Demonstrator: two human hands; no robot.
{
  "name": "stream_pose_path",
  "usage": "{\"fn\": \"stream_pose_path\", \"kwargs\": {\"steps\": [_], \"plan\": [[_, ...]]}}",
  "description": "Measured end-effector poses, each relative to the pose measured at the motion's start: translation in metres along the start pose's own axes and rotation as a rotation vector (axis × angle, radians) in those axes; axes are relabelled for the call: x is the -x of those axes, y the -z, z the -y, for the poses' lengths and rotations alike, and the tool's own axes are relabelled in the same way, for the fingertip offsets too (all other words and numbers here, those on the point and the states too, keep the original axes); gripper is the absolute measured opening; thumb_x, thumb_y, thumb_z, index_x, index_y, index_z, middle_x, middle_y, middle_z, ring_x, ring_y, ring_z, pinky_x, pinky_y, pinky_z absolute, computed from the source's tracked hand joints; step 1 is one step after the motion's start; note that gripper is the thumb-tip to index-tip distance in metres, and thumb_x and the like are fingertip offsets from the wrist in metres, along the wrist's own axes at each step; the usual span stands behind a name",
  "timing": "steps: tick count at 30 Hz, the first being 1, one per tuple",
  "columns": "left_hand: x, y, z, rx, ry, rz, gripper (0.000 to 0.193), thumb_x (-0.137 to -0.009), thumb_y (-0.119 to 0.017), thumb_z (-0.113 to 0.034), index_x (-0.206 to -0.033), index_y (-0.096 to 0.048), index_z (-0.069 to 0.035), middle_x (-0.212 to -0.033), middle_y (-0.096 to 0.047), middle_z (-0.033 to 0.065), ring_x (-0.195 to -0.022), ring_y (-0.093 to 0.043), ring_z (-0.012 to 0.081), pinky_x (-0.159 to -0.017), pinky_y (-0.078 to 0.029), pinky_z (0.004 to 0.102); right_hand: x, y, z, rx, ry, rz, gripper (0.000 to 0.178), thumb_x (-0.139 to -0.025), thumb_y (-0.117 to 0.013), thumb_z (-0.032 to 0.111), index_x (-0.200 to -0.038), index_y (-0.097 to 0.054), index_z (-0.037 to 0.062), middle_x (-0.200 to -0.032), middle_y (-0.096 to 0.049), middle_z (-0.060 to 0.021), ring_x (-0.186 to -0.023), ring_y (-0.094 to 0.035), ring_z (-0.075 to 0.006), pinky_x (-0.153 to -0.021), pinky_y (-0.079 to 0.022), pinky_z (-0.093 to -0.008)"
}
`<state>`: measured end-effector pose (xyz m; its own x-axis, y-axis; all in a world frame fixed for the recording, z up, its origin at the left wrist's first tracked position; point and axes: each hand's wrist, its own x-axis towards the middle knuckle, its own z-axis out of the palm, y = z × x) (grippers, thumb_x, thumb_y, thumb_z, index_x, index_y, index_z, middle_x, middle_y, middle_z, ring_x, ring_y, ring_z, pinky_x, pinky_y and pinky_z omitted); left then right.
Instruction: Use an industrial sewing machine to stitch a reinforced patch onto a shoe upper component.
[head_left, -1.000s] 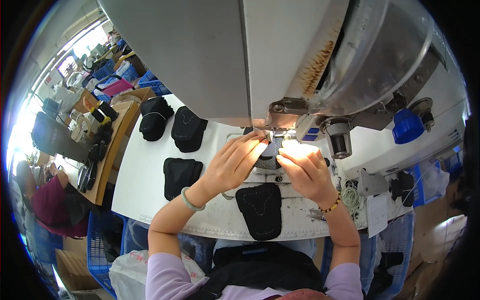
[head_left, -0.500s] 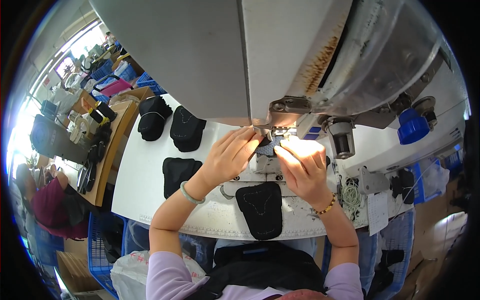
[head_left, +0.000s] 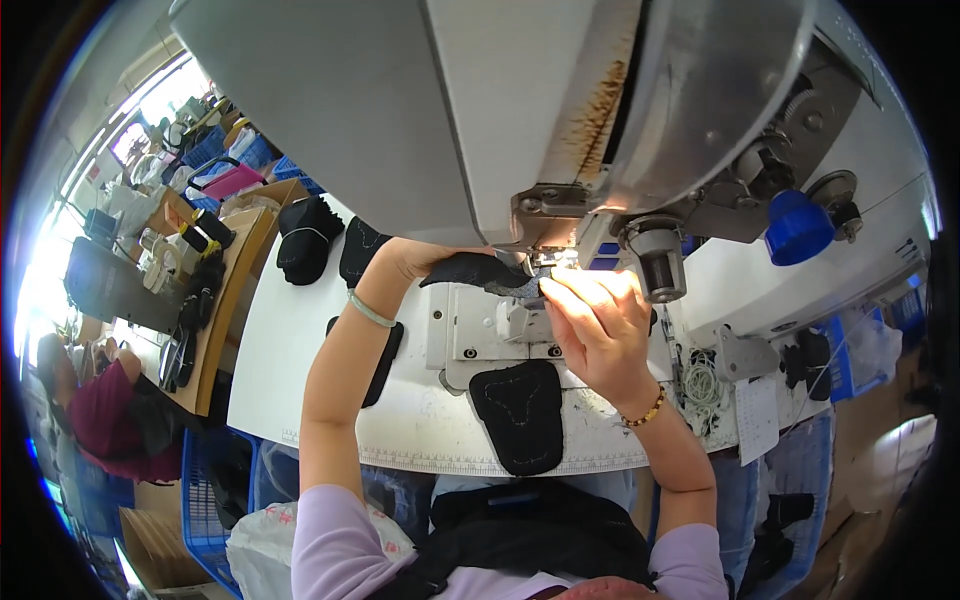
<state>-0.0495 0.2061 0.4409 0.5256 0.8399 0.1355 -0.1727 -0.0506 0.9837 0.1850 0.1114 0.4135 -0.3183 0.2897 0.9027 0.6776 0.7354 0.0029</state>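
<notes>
So the black piece [head_left: 468,270] is up under the head of the machine [head_left: 330,110], right by the lit needle area, its dark body out to the left and a greyish end toward the right. Right hand [head_left: 607,322] has that greyish end, thumb and fingers [head_left: 583,312] pinching it, with a lot of glare on the knuckles. Left hand [head_left: 418,258] is at the other end, wrist bent in. Its fingers are hidden behind the piece and the machine, so can't tell if they're pinching or just supporting it.

On the white bench [head_left: 265,400], a flat black pad [head_left: 518,418] with pale stitch lines lies near the front edge, between the forearms. More black stuff off to the left: a tied bundle [head_left: 306,242], a pad stack [head_left: 361,248] just beside it, and another dark pile [head_left: 384,366] mostly blocked by the left forearm. Over right, there's a messy coil of pale cord [head_left: 702,385].
</notes>
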Motion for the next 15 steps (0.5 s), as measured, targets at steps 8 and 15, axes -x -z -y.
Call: {"fn": "stream_pose_path", "kwargs": {"steps": [8, 15], "plan": [[0.001, 0.004, 0.011, 0.248, 0.149, -0.031, 0.029, -0.073, -0.069, 0.007, -0.102, -0.064, 0.003, -0.095, -0.066, 0.0126, -0.082, -0.066, 0.0193, -0.07, -0.058, 0.029, 0.006, -0.003, -0.003, -0.033, -0.032, 0.021, 0.032, -0.075, -0.072, 0.004, -0.107, -0.066, 0.0086, -0.106, -0.063, -0.0025, -0.092, -0.056, -0.0203, -0.077, -0.044, -0.0326], [0.023, -0.037, 0.006, 0.417, 0.2, -0.044, 0.026, -0.079, -0.063, 0.0, -0.104, -0.062, 0.005, -0.101, -0.065, 0.015, -0.088, -0.066, 0.0212, -0.08, -0.056, 0.0323, 0.007, 0.001, -0.004, -0.019, -0.017, 0.027, 0.033, -0.075, -0.072, 0.005, -0.108, -0.067, 0.0095, -0.109, -0.061, -0.0027, -0.095, -0.055, -0.021, -0.081, -0.044, -0.0327]]}}
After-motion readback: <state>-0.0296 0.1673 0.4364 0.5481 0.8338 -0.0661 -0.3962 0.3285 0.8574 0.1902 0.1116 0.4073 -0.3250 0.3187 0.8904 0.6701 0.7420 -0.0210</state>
